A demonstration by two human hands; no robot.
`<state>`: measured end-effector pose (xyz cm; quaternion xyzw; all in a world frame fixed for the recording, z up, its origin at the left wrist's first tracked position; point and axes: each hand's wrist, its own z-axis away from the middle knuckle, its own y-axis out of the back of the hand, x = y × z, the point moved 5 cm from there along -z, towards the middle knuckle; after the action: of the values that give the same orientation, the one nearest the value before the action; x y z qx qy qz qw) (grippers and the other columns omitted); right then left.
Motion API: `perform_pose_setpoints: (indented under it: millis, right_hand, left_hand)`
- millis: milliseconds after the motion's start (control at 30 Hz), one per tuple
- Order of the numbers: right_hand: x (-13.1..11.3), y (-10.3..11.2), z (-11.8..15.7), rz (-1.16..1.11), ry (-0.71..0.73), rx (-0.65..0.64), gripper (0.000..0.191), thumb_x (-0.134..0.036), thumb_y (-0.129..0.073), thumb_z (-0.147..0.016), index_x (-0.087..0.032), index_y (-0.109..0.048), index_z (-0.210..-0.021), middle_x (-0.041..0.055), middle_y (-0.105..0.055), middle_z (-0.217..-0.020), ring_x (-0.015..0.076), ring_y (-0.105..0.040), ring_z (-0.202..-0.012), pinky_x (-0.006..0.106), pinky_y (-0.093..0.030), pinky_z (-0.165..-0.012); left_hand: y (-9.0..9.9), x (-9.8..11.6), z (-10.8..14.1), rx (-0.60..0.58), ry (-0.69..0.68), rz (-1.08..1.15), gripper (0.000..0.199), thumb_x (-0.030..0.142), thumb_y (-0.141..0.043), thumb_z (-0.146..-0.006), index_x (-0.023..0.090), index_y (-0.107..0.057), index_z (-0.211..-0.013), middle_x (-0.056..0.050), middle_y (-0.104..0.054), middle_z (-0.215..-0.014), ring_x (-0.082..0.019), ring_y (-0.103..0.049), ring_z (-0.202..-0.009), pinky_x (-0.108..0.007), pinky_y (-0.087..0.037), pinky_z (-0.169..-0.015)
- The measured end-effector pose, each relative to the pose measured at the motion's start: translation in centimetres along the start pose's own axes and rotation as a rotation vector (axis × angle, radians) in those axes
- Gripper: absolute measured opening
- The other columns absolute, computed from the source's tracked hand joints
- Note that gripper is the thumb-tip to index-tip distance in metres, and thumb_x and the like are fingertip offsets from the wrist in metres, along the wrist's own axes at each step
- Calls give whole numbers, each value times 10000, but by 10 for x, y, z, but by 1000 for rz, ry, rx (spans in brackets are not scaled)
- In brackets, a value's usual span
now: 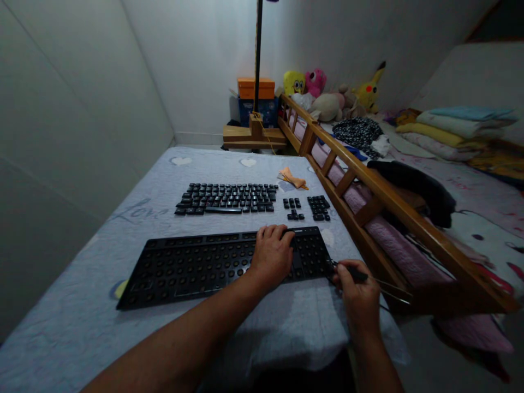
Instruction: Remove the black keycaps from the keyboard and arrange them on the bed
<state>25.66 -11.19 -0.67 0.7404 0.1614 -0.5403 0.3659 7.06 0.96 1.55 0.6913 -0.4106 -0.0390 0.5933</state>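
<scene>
A black full-size keyboard lies at a slant on the cloth-covered surface, with most of its keycaps off. My left hand lies across it, fingers together and bent over the far edge, holding it. At the keyboard's right end my right hand pinches a wire keycap puller by its black handle. One wire end points at the number pad's lower right corner; whether a keycap is caught there I cannot tell. Beyond the keyboard, loose black keycaps are laid out in keyboard order, with smaller groups to the right.
An orange cloth-like item lies behind the keycaps. A wooden bed rail runs along the right side, with bedding and plush toys beyond. At the back stand a wooden stand with a black pole and an orange box.
</scene>
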Motion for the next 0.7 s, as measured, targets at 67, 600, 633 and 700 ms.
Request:
perform_pose_setpoints:
  millis: [67,600,633,700]
  right_hand:
    - [1,0,-3,0,-12,-5,236,-415,-651,-806,-182,-636,-841,4,-645,-626,171,-616,-541,260,-466,-505]
    - [-7,-7,-42,-134,-222,-215,274,-418,-720,-695,-171,-605,-725,11,-637,-578,135,-553,-455,221,-416,-397]
    - [-8,-7,-44,-142,-231,-223,272,-414,-724,-690,-172,-603,-722,10,-638,-578,133,-554,-456,217,-415,-396]
    - [-10,-8,-46,-160,-241,-251,269,-405,-731,-683,-174,-596,-709,7,-634,-572,125,-552,-456,208,-414,-396]
  left_hand:
    - [0,0,0,0,-3,0,340,205,-585,-873,231,-600,-1211,-73,-580,-1304,-277,-475,-1192,-495,-321,-1074]
    - [0,1,0,2,-8,-4,329,201,-588,-875,212,-604,-1204,-77,-579,-1301,-284,-475,-1195,-495,-330,-1073]
    - [0,1,0,-1,-8,-4,331,201,-589,-875,210,-604,-1205,-77,-578,-1304,-283,-474,-1198,-495,-329,-1075]
    - [0,1,0,-4,-3,-7,332,204,-593,-876,212,-604,-1208,-73,-576,-1312,-281,-473,-1202,-493,-327,-1079]
